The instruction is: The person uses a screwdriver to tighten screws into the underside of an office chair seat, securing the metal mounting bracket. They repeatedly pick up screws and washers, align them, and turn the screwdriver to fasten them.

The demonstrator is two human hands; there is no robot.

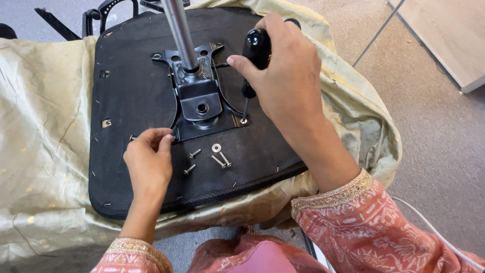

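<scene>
An upturned black chair seat (pixel 131 96) lies on a pale gold cloth (pixel 45 126). A black metal mounting plate (pixel 199 98) with a silver gas cylinder (pixel 179 30) is fixed at its middle. My right hand (pixel 285 71) grips a black-handled screwdriver (pixel 255 48), its tip on a screw at the plate's near right corner (pixel 244 120). My left hand (pixel 149 156) pinches at the plate's near left corner, fingers closed on something small I cannot make out. Several loose screws (pixel 194 152) and a washer (pixel 216 147) lie on the seat between my hands.
Black chair parts (pixel 108 10) stick out behind the seat at the top left. Grey carpet (pixel 434 131) lies to the right, with a light wooden panel (pixel 449 35) at the top right. A white cable (pixel 429 227) runs by my right sleeve.
</scene>
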